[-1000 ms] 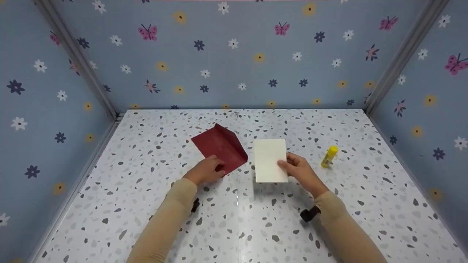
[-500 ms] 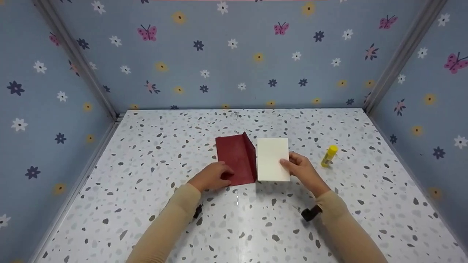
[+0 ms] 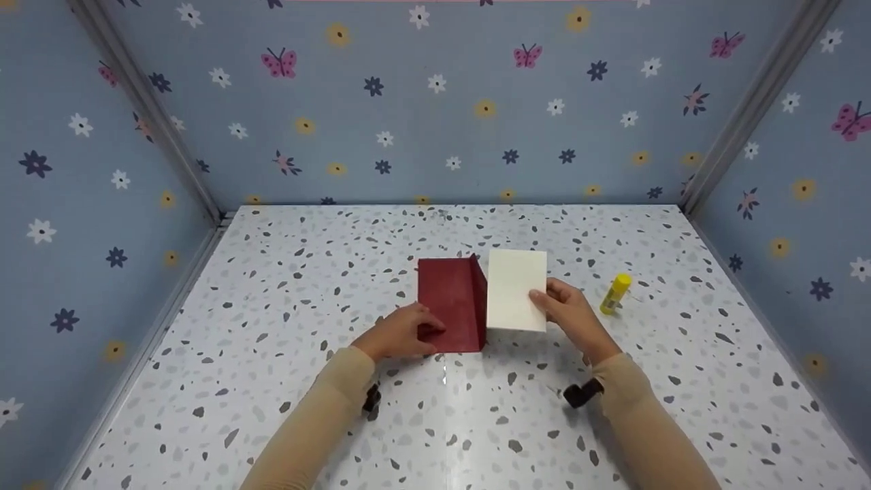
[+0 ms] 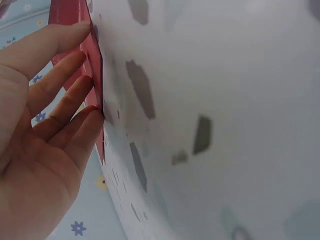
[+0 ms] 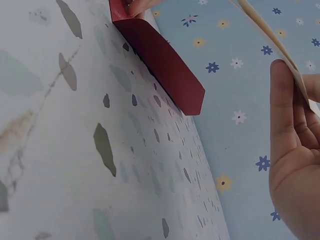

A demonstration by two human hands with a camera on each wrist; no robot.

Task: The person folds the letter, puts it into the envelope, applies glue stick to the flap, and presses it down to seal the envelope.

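Observation:
A dark red envelope lies upright on the table in the head view, its flap raised along the right side. My left hand rests its fingertips on the envelope's lower left part. Those fingers look fairly straight in the left wrist view. A cream card is held above the table, just right of the flap, by my right hand. The thumb lies on the card's front and the fingers go behind its right edge. Edge-on in the right wrist view, the card shows more than one layer.
A yellow glue stick is on the speckled table to the right of my right hand. Blue flowered walls enclose the back and both sides.
My left hand has turned the envelope from slanted to straight and brought it right, beside the card. My right hand has shifted the card slightly right and up.

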